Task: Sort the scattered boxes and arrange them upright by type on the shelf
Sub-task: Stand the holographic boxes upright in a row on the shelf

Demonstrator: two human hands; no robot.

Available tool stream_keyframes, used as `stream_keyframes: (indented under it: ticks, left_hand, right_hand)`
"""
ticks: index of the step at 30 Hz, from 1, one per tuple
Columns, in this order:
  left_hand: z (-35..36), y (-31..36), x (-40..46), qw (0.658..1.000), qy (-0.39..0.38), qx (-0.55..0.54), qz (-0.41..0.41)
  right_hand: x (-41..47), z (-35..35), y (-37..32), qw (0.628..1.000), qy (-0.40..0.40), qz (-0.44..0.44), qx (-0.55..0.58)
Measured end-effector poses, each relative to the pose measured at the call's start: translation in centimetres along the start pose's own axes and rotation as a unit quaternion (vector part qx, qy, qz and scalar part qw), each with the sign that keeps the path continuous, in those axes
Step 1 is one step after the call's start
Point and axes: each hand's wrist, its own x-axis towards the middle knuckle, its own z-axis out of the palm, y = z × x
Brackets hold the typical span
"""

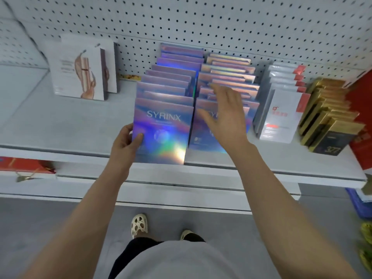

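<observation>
Closest in, the person's left hand (125,142) pinches the left edge of the front holographic box (161,130), thumb on its face, right at the lip of the shelf (60,125). The right hand (225,115) hovers spread wide over the second row of holographic boxes (227,85), holding nothing; whether it touches them is hard to tell.

That front box stands upright, leaning back a little, printed face toward the person, long axis running up and down.

Progress looks pretty far along: two holographic rows filed front to back, then a white row (281,109) and a black-and-gold row (326,121) to the right, all standing. Further back on the left, the pale boxes (80,67) stand near the pegboard (201,21). Probably just squaring up the rows is left.
</observation>
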Motion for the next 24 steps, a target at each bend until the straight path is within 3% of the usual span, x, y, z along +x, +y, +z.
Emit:
stream_keyframes:
  ticks: [3, 5, 7, 11, 15, 18, 24]
  left_hand:
    - [-0.9, 0.0, -0.1, 0.999, -0.043, 0.017, -0.001]
    - [-1.6, 0.2, 0.3, 0.998, -0.047, 0.034, -0.003]
    - [-2.3, 0.1, 1.1, 0.998, -0.038, 0.054, -0.001]
    - [-3.6, -0.7, 3.9, 0.983, -0.019, 0.180, 0.029]
    - [-3.6, -1.2, 6.2, 0.927, -0.030, 0.365, 0.080]
    - [-3.0, -1.2, 6.6, 0.917, -0.030, 0.386, 0.095]
    - [-2.5, -2.2, 6.9, 0.930, -0.042, 0.352, 0.102]
  right_hand:
    - [2.0, 2.1, -2.6, 0.986, -0.120, -0.100, -0.049]
    - [2.9, 3.2, -4.2, 0.967, -0.214, -0.106, -0.088]
    - [3.7, 4.1, -4.9, 0.958, -0.248, -0.103, -0.101]
    - [5.1, 5.4, -5.8, 0.964, -0.238, -0.086, -0.079]
    - [5.4, 6.6, -6.1, 0.961, -0.246, -0.058, -0.109]
    - [5.0, 7.0, -5.8, 0.968, -0.225, -0.046, -0.097]
    - [4.4, 6.8, -5.4, 0.968, -0.203, -0.074, -0.131]
